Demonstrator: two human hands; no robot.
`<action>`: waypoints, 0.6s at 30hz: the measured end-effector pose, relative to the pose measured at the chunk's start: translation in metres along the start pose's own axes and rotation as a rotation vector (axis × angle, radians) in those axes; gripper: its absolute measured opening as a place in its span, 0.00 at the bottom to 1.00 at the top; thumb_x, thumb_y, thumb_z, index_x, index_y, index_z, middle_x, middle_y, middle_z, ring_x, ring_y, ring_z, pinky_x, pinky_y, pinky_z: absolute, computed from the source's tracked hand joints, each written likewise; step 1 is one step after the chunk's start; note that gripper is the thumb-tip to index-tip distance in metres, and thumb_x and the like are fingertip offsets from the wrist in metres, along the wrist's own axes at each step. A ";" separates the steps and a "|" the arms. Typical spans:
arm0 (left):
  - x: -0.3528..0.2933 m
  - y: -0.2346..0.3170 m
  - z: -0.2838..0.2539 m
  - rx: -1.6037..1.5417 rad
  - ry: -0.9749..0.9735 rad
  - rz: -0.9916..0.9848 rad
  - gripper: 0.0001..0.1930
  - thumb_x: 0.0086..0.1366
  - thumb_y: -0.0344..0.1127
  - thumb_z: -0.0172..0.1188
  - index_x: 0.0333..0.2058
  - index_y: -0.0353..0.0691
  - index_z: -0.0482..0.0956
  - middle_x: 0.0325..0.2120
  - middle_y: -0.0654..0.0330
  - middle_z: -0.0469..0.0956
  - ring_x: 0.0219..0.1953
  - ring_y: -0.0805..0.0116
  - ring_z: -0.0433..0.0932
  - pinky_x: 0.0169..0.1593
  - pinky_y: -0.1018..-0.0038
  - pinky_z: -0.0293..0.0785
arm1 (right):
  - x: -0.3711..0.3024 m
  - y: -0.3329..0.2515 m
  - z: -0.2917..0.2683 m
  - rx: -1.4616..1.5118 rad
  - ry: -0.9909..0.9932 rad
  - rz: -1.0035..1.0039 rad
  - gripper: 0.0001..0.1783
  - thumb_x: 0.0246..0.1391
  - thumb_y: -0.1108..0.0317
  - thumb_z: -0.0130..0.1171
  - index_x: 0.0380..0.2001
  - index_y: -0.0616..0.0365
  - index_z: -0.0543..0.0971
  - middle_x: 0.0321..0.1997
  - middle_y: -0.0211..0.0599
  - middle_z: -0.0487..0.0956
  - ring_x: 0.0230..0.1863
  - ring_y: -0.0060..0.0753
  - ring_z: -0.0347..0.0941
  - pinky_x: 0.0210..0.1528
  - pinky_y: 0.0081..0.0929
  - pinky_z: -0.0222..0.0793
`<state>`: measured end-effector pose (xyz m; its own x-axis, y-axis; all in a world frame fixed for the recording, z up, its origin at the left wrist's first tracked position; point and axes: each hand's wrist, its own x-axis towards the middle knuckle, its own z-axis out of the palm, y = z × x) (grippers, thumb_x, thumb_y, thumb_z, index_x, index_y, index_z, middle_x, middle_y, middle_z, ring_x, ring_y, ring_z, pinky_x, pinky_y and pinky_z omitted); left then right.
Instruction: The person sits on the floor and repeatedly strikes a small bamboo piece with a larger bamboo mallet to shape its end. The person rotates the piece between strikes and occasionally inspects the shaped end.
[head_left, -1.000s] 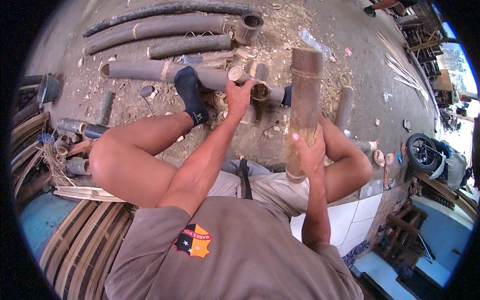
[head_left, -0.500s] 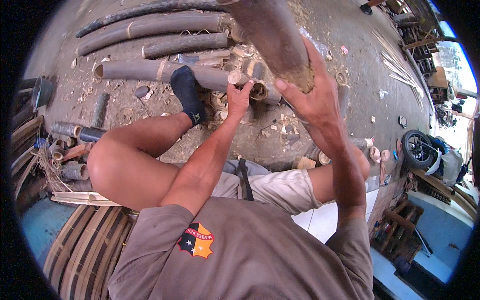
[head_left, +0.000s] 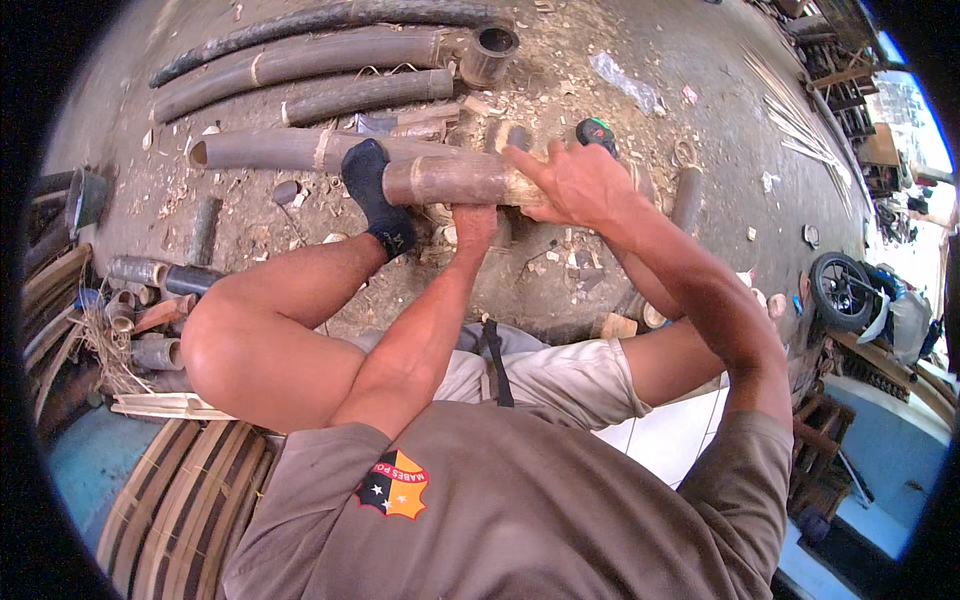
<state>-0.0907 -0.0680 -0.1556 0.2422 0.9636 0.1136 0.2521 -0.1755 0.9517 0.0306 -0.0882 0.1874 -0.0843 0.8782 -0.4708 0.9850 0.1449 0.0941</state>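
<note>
Fingers, left hand (head_left: pixel 474 228): hidden from view by a short bamboo tube lying across in front of them, so I cannot tell whether they are apart, together or clamped on something; only the wrist and lower part of the hand show, on the near side of the tube.
Fingers, right hand (head_left: pixel 588 184): clamped on the right end of the same tube, one digit stretched out leftward along it.
Bucket: a dark pail (head_left: pixel 88 198) at the far left, tipped on its side.
Slats: a bundle of curved, banded strips (head_left: pixel 180 510), near left, beside the sleeve.
Long pole: a hollow bamboo length (head_left: pixel 260 150) on the ground, its open end to the left, its right part running behind the tube.
Far poles: three bamboo lengths (head_left: pixel 350 62) lying roughly side by side beyond it.
Foot: a dark sock (head_left: pixel 374 190) over the long pole, just left of the tube.
Short bamboo tube (head_left: pixel 440 181): roughly level from left to right, brown on the left, pale and frayed beside the right hand.
Hollow piece: a short, wide section (head_left: pixel 487 66), mouth upward, far side.
Chips: pale wood bits (head_left: pixel 578 262) scattered over the ground.
Plastic: a clear, crumpled sheet (head_left: pixel 622 82), far right of the tube.
Strips: thin pale lengths (head_left: pixel 805 130), far right.
Wheel: black (head_left: pixel 841 291), at the right.
</note>
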 end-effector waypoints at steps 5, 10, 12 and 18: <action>-0.002 0.060 -0.014 -0.277 -0.038 -0.254 0.20 0.68 0.33 0.67 0.57 0.36 0.77 0.52 0.56 0.82 0.54 0.64 0.79 0.61 0.66 0.72 | -0.011 -0.003 -0.031 0.354 0.494 -0.107 0.51 0.48 0.46 0.77 0.73 0.47 0.68 0.56 0.56 0.83 0.52 0.56 0.85 0.53 0.43 0.82; 0.009 0.113 -0.010 -0.562 -0.087 -0.230 0.20 0.65 0.34 0.72 0.52 0.36 0.79 0.45 0.60 0.84 0.47 0.69 0.80 0.56 0.70 0.75 | -0.053 0.015 -0.057 0.812 0.794 0.034 0.51 0.49 0.54 0.79 0.72 0.57 0.67 0.58 0.52 0.83 0.58 0.43 0.83 0.62 0.39 0.77; 0.008 0.120 -0.007 -0.551 -0.056 -0.225 0.19 0.65 0.34 0.72 0.52 0.35 0.79 0.45 0.60 0.84 0.47 0.69 0.80 0.56 0.70 0.75 | -0.067 0.026 -0.036 0.835 0.869 0.053 0.50 0.50 0.55 0.79 0.72 0.58 0.67 0.58 0.53 0.83 0.59 0.43 0.82 0.63 0.39 0.75; 0.012 0.126 -0.017 -0.454 0.247 -0.216 0.15 0.69 0.34 0.69 0.49 0.33 0.78 0.44 0.58 0.83 0.45 0.67 0.80 0.53 0.67 0.76 | -0.113 0.019 0.000 0.943 0.823 0.250 0.52 0.47 0.55 0.80 0.72 0.61 0.67 0.59 0.54 0.83 0.60 0.47 0.82 0.63 0.40 0.74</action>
<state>-0.0724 -0.0745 -0.0296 -0.0102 0.9962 -0.0861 -0.1706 0.0831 0.9818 0.0589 -0.1851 0.2423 0.3827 0.9057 0.1821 0.6842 -0.1454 -0.7147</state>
